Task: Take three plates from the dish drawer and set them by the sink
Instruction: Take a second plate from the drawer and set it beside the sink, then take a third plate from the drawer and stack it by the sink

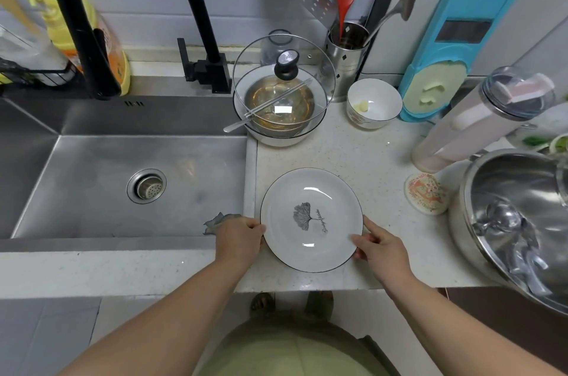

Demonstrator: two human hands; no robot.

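A white plate (311,218) with a thin dark rim and a grey leaf print lies on the speckled counter (368,160), just right of the steel sink (123,185). Whether more plates are stacked under it I cannot tell. My left hand (239,238) grips the plate's left edge, thumb on the rim. My right hand (381,249) grips its lower right edge the same way. The dish drawer is out of view.
Behind the plate stands a white bowl (278,108) with a glass lid and chopsticks, then a small white bowl (373,103) and a steel utensil holder (345,62). A large steel bowl (516,222) and a coaster (425,194) lie to the right. A black faucet (86,37) arches over the sink.
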